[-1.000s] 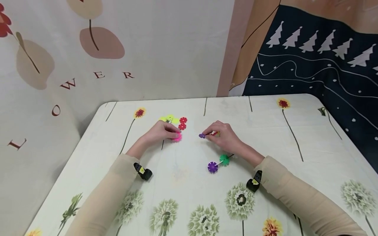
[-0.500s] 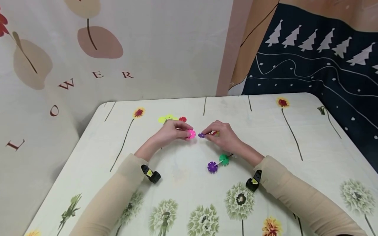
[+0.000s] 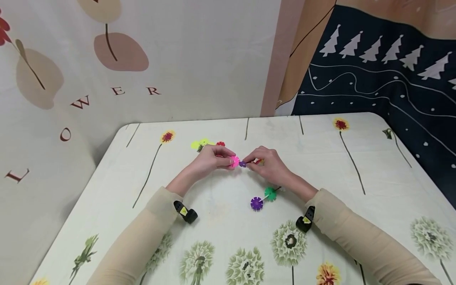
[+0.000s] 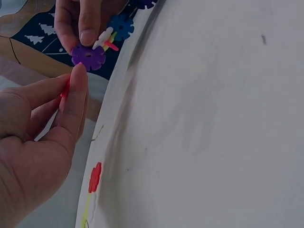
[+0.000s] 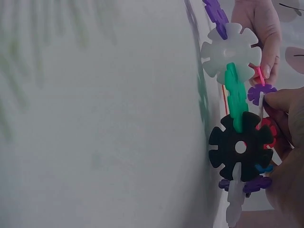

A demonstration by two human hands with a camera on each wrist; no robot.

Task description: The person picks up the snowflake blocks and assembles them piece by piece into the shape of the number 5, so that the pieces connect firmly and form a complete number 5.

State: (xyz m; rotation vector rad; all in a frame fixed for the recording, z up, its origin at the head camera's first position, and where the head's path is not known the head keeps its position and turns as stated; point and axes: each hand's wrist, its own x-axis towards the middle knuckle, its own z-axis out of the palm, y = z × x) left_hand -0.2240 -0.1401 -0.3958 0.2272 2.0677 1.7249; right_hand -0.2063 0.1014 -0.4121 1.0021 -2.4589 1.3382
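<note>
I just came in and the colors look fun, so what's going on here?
A person's left hand pinches a pink notched disc, meeting a purple notched disc pinched by the right hand. I can't tell whether they are locked together. By the right hand, a white disc, a green disc and a black disc are joined. Yellow discs and a red disc lie farther back on the table.

pinching a small purple disc in the right hand, above and right of the black disc. holding a pink piece against it with the left hand, farther above the black disc. linking a green piece, frosted white disc and purple piece upward from the black disc. showing a red disc to its right.
</note>
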